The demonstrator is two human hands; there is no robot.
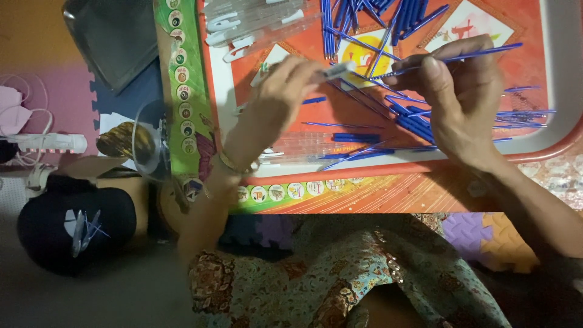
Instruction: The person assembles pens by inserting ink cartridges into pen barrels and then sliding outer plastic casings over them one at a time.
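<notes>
Over the tray (565,73), left hand (276,100) holds a clear barrel (334,71), right hand (458,91) pinches a blue refill (480,54); looks like refill-into-barrel next, needs lining up.

Hands (276,100) (458,100) over blue refills (419,124) (red tray (546,143)) — pen barrel (337,71)

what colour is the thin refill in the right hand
Blue; the thin refill in the right hand shows best in the head view.
</notes>
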